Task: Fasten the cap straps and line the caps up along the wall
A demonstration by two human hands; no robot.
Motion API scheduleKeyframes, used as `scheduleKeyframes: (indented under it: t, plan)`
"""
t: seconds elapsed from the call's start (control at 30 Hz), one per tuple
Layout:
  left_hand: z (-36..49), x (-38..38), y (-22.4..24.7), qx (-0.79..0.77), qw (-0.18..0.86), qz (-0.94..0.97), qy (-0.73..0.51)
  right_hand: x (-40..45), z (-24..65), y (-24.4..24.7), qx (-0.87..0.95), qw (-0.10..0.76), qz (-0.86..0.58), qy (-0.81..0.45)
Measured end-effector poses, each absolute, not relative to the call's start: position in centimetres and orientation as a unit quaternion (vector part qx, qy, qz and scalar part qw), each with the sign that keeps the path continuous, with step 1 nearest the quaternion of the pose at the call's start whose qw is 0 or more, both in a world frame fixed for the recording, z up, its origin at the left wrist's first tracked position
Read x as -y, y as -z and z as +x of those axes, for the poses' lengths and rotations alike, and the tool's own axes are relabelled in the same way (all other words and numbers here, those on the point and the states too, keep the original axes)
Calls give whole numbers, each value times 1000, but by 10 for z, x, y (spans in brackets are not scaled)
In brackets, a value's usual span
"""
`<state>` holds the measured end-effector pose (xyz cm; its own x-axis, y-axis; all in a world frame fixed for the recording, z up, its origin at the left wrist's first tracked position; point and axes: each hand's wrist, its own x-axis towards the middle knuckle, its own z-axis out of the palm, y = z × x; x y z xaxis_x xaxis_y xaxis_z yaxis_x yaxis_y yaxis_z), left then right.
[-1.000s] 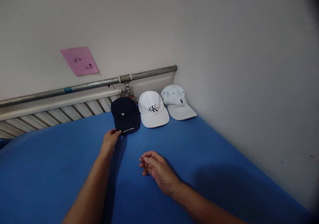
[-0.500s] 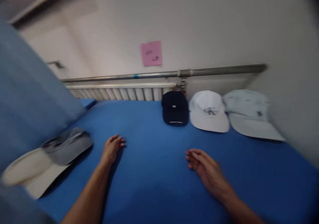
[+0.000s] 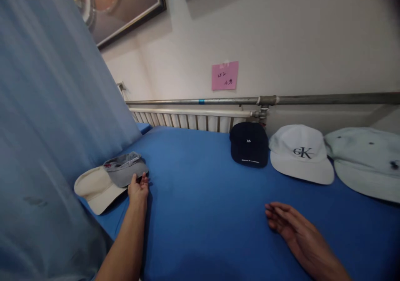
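Note:
At the left, my left hand (image 3: 138, 186) is at the brim of a grey cap (image 3: 126, 170), thumb above the brim and fingers at its edge. The grey cap overlaps a cream cap (image 3: 98, 188). My right hand (image 3: 289, 227) hovers over the blue surface (image 3: 200, 197) at the right, fingers apart and holding nothing. Beyond it a navy cap (image 3: 249, 145), a white cap (image 3: 300, 154) with dark letters and a pale green cap (image 3: 368, 160) stand in a row, brims toward me.
A blue curtain (image 3: 62, 127) hangs along the left side. Behind the surface are a white radiator (image 3: 187, 120) and a metal pipe (image 3: 225, 101). A pink note (image 3: 225, 76) is stuck on the wall, with a framed picture (image 3: 131, 6) higher up.
The view has turned left, so the row of caps appears further right. My left hand has moved from the bare blue surface to the grey cap's brim. My right hand remains off the caps.

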<state>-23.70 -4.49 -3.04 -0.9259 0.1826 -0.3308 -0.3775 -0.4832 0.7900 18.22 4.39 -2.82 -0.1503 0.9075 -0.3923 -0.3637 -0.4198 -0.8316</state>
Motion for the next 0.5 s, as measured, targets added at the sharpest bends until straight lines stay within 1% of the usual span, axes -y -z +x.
scheduleKeyframes:
  t: [0.1,0.17,0.23,0.37,0.5]
  plan:
    - [-230,42,23,-477,162,-67,-861,-43,184,30,298,452,-455,-707]
    - [-217,37,17,-473,185,-20,-861,-43,186,33,303,455,-442,-712]
    - [-197,30,11,-464,238,45,-852,-43,187,36,311,460,-425,-715]
    - [-153,9,3,-440,377,167,-798,-40,189,35,328,475,-406,-709]
    - [-115,-16,4,-434,469,229,-734,-33,188,31,352,479,-404,-695]
